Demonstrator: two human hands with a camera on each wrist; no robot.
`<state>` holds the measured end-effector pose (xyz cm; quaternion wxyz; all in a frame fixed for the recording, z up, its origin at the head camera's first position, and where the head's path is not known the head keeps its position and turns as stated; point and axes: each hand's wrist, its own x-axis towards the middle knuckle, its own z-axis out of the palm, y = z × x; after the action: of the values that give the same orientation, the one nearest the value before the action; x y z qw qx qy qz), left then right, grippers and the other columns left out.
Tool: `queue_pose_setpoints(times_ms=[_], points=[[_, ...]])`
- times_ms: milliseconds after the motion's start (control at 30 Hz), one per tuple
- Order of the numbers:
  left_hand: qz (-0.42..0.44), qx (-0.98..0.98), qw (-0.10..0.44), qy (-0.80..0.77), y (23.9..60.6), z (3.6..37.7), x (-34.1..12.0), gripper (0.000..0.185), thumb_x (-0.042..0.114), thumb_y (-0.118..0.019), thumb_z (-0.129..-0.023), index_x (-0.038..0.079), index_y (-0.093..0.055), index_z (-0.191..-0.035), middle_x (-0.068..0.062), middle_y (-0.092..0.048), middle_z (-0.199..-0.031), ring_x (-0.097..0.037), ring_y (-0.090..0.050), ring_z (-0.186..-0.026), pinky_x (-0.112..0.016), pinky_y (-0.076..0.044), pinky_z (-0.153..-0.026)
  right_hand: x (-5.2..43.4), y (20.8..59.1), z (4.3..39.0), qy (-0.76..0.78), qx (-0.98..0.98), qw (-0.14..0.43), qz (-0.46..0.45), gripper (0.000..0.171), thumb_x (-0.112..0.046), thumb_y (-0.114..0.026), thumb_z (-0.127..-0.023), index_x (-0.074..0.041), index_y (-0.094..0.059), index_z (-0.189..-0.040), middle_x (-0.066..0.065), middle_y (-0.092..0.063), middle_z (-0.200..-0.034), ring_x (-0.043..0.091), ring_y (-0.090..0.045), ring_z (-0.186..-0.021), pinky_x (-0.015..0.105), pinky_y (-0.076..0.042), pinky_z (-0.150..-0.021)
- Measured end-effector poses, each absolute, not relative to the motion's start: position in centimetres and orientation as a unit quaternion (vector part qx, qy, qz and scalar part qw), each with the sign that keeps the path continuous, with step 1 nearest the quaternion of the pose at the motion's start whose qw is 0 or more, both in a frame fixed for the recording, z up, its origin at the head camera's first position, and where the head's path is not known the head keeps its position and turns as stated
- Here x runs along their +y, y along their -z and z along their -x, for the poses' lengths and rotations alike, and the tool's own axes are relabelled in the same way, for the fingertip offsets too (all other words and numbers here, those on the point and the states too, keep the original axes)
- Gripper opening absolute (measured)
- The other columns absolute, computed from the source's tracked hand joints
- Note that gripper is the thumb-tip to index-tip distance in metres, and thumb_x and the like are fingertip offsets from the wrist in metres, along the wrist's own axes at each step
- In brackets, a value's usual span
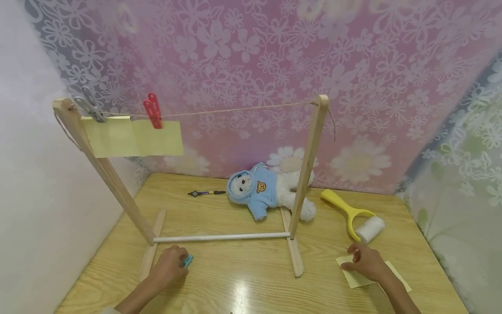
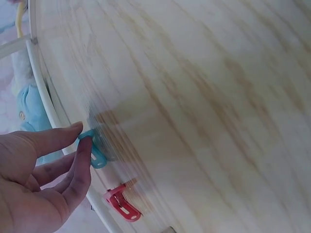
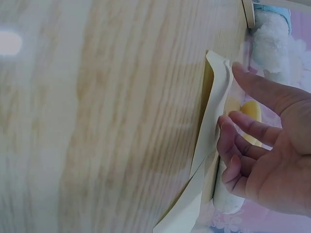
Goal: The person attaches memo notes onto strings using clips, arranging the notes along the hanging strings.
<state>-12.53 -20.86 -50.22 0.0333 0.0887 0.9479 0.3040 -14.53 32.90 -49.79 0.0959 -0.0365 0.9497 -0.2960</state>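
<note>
The left hand (image 1: 167, 267) rests on the wooden table (image 1: 243, 279) near the left foot of the small drying rack (image 1: 307, 174), its thumb and forefinger pinching a teal clothespin (image 2: 95, 148); a red clothespin (image 2: 122, 203) lies just beside it in the left wrist view. The right hand (image 1: 366, 261) is at the near right, fingers loosely spread over a stack of yellow paper sheets (image 1: 354, 277), lifting the top sheet's edge (image 3: 214, 116) off the pile rather than gripping it firmly. On the string (image 1: 235, 110), two yellow sheets (image 1: 133, 137) already hang at the far left under a grey clip (image 1: 89, 107) and a red clip (image 1: 153, 110). This looks like the pick-up stage for a third sheet: peg secured, paper only part-raised. The next move likely calls for a proper pinch on the sheet's edge, then carrying both up to the free string right of the red clip. A plush bear (image 1: 270, 189), pen (image 1: 205, 192) and lint roller (image 1: 357, 218) lie behind.
</note>
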Motion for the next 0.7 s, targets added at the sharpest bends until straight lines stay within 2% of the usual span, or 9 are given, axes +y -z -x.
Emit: queue_pose_setpoints(times_ms=[167,300,400,567,700], points=[[-0.116,0.945,0.039,-0.303,50.2,12.7,-20.8,0.019,0.000,-0.073,-0.066,0.000,-0.061,-0.080,-0.007,-0.058,-0.079,-0.021,-0.058,-0.073,-0.034,-0.050,-0.063,33.2,50.2,15.0,0.310,0.943,0.087,0.080,0.052,-0.024,-0.076,-0.065,0.002,-0.053,-0.103,0.001,-0.046,-0.067,0.010,-0.041,-0.054,0.023,-0.037,-0.047],[-0.125,0.950,0.033,-0.285,50.3,12.8,-20.7,0.013,0.005,-0.071,-0.069,0.002,-0.061,-0.078,-0.006,-0.059,-0.077,-0.021,-0.059,-0.071,-0.036,-0.050,-0.062,33.3,50.5,15.4,0.302,0.943,0.086,0.114,0.043,-0.025,-0.076,-0.065,-0.003,-0.055,-0.095,0.001,-0.042,-0.066,0.009,-0.037,-0.054,0.023,-0.034,-0.047],[-0.126,0.955,0.028,-0.267,50.4,12.9,-20.5,0.011,0.010,-0.071,-0.071,0.006,-0.062,-0.075,-0.004,-0.060,-0.075,-0.020,-0.059,-0.069,-0.035,-0.050,-0.060,33.2,50.4,15.7,0.292,0.945,0.090,0.119,0.037,-0.027,-0.076,-0.065,-0.006,-0.055,-0.088,0.002,-0.043,-0.067,0.011,-0.039,-0.059,0.024,-0.036,-0.052],[-0.122,0.961,0.021,-0.249,50.5,12.9,-20.1,0.011,0.013,-0.072,-0.070,0.010,-0.062,-0.073,-0.001,-0.059,-0.073,-0.017,-0.056,-0.068,-0.033,-0.049,-0.059,33.3,50.0,15.7,0.296,0.941,0.107,0.127,0.038,-0.032,-0.074,-0.066,-0.006,-0.057,-0.089,0.006,-0.055,-0.084,0.022,-0.050,-0.078,0.036,-0.044,-0.064],[-0.116,0.962,0.023,-0.246,50.5,12.9,-20.0,0.012,0.013,-0.073,-0.069,0.010,-0.062,-0.073,0.001,-0.057,-0.073,-0.016,-0.052,-0.070,-0.033,-0.047,-0.060,33.7,49.9,15.6,0.305,0.935,0.126,0.131,0.052,-0.034,-0.078,-0.058,-0.005,-0.055,-0.095,0.011,-0.056,-0.098,0.033,-0.052,-0.090,0.047,-0.044,-0.072]])
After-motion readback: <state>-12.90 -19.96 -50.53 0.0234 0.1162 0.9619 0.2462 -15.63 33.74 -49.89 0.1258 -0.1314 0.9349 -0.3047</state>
